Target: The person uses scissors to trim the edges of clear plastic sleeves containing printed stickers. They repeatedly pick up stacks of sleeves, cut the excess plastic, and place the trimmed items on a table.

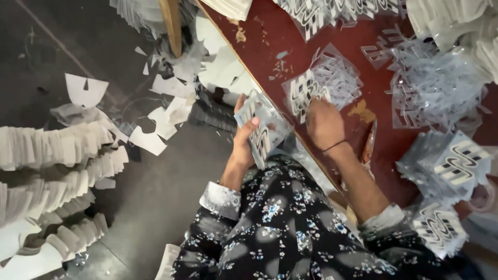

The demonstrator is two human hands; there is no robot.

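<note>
Over the table edge, left hand (244,140) fingers grip clear striped sheets (261,127) (right hand's (324,123) unclear).

Sticker stacks (321,85) on table (270,46)

Dark red table (270,36); navy floral sleeves (280,218); clear striped film stickers (321,83); white paper scraps (85,89).

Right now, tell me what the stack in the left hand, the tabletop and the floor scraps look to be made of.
Stack in the left hand: thin clear plastic film, glossy, judging by its glints and see-through edges; printed stripes show. Tabletop: probably painted or laminated wood, dark red, with chipped patches showing a tan layer. Floor scraps: matte white paper or thin card, flat and opaque.
</note>
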